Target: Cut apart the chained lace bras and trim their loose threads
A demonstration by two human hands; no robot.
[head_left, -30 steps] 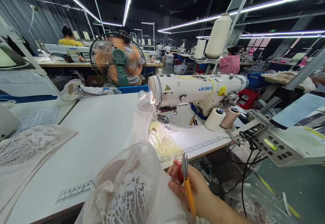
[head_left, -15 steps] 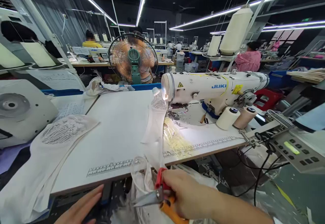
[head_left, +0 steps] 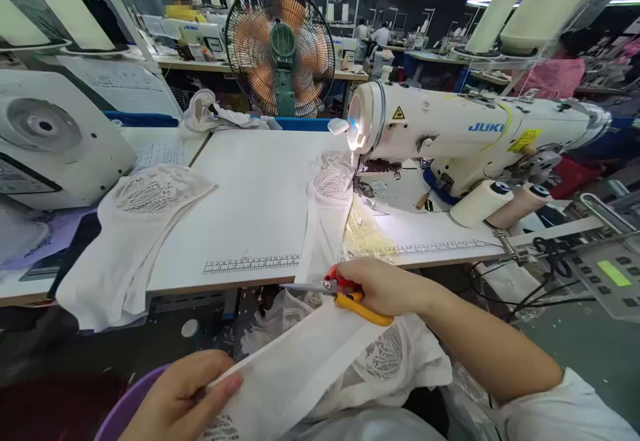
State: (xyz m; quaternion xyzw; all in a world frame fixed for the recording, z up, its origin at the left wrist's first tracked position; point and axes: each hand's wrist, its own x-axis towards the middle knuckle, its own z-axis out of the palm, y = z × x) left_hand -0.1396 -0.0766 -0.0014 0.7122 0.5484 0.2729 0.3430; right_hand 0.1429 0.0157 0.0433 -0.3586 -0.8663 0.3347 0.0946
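My right hand (head_left: 383,284) is closed round scissors (head_left: 357,302) with red and orange handles, their blades pointing left just past the table edge. Between thumb and fingers, my left hand (head_left: 187,394) pinches a white garment piece (head_left: 295,361) with lace at its lower end. That fabric stretches up to the right, under the scissors. More white lace-cupped garments (head_left: 385,361) are bunched below my right hand. On the table, another white garment (head_left: 327,214) runs from the sewing machine (head_left: 450,124) needle area down over the front edge. Whether the blades touch fabric, I cannot tell.
A stacked white lace garment (head_left: 155,227) overhangs the table's left front. Pale yellow strips (head_left: 367,231) and two thread cones (head_left: 483,202) lie by the machine. A control panel (head_left: 610,274) stands right, a purple tub (head_left: 127,404) lower left, a fan (head_left: 281,47) behind.
My left hand has taken hold of a white garment piece and drawn it out across my lap. The scissors now point level to the left above it. The view has tilted down.
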